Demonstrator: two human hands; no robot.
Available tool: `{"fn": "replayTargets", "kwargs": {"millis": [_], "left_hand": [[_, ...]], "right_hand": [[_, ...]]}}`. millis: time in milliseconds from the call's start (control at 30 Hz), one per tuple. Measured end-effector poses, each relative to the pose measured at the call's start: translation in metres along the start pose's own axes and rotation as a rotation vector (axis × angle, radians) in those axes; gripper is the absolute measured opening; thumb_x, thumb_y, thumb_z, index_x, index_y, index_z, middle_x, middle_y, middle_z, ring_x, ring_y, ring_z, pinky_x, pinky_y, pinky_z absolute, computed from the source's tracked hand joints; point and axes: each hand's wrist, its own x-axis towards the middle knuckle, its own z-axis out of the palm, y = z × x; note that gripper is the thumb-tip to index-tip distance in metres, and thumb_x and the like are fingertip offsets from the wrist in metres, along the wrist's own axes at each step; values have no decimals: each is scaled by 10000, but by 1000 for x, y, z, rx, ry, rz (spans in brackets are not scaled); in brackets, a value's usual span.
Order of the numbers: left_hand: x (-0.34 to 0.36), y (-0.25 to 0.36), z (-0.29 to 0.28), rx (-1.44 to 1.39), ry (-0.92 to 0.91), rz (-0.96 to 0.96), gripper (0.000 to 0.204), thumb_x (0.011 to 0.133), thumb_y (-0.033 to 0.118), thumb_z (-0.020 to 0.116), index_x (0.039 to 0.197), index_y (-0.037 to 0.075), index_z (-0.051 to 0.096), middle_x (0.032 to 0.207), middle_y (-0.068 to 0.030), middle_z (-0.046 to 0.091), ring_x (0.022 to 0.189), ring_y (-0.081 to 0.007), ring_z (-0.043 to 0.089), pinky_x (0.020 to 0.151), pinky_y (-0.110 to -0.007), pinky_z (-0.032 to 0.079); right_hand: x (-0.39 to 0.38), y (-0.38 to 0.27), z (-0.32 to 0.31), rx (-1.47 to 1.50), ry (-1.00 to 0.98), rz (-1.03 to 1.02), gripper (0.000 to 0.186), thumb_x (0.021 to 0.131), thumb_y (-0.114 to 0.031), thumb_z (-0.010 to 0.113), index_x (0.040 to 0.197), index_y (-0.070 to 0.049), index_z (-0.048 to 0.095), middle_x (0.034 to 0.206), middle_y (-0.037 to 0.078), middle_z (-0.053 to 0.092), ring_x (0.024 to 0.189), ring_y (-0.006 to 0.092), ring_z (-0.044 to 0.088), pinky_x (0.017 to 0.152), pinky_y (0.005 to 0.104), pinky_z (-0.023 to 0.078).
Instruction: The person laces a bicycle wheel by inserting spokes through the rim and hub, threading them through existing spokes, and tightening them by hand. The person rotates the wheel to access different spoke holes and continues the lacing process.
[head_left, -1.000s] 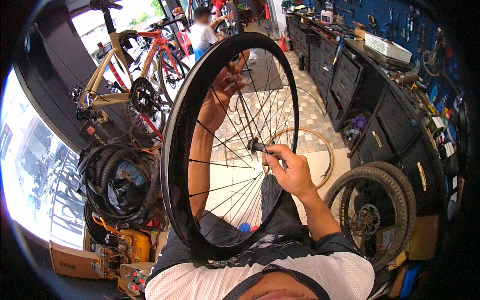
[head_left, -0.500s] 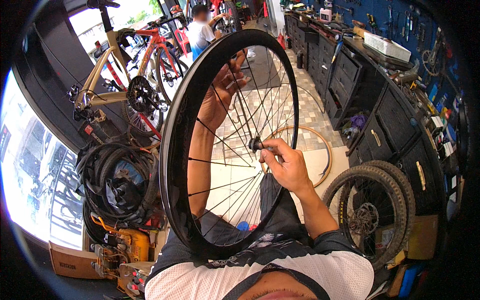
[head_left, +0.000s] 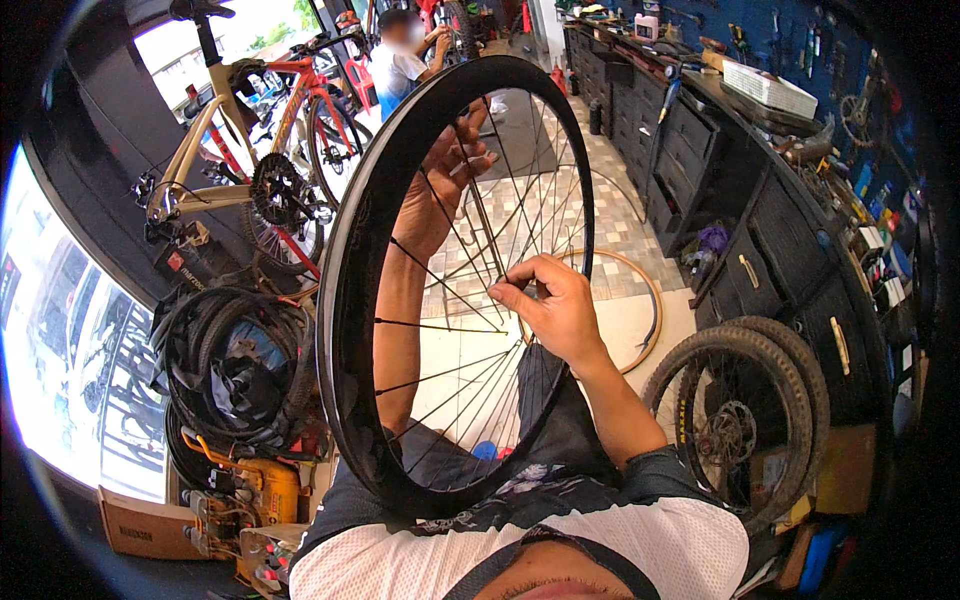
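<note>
A black deep-rimmed bicycle wheel (head_left: 352, 290) stands upright and tilted before my body, with bare rim and thin black spokes. Behind its spokes my left hand (head_left: 447, 175) supports it near the upper rim, fingers loosely curled and partly hidden by the rim. At the centre, my right hand (head_left: 548, 308) pinches thumb and forefinger together on the hub. Those fingers cover the hub, so the exact piece between them is hidden. Below the wheel are my dark-clothed legs.
A tan bicycle frame (head_left: 190, 160) and a red bicycle (head_left: 300, 95) stand left, above bundled black tyres (head_left: 235, 350). Two knobby-tyred wheels (head_left: 735, 430) lean against black drawers (head_left: 770, 270) at right. A tan-edged tyre (head_left: 652, 310) lies on the floor. Another person (head_left: 398, 70) is farther back.
My right hand has shifted slightly left and up, and now covers the black hub end that showed before. The wheel and left hand have barely moved. The other person's arm has risen.
</note>
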Motion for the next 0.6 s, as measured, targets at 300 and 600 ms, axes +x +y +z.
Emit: {"fn": "replayTargets", "kwargs": {"millis": [300, 600], "left_hand": [[1, -3, -1, 43, -18, -15, 330, 1049, 250, 643, 1276, 10, 659, 1197, -104, 681, 1131, -238, 646, 1022, -445, 527], [-1, 1, -7, 91, -96, 26, 404, 1013, 305, 689, 1321, 44, 691, 1343, -113, 663, 1238, -267, 620, 1072, -467, 502]], "right_hand": [[0, 9, 12, 357, -18, 124, 219, 983, -143, 761, 1091, 39, 705, 879, 105, 771, 819, 118, 736, 698, 263, 564], [18, -6, 6, 196, 60, 175, 214, 957, -186, 805, 1016, -5, 707, 771, 20, 716, 660, 59, 613, 589, 225, 471]]}}
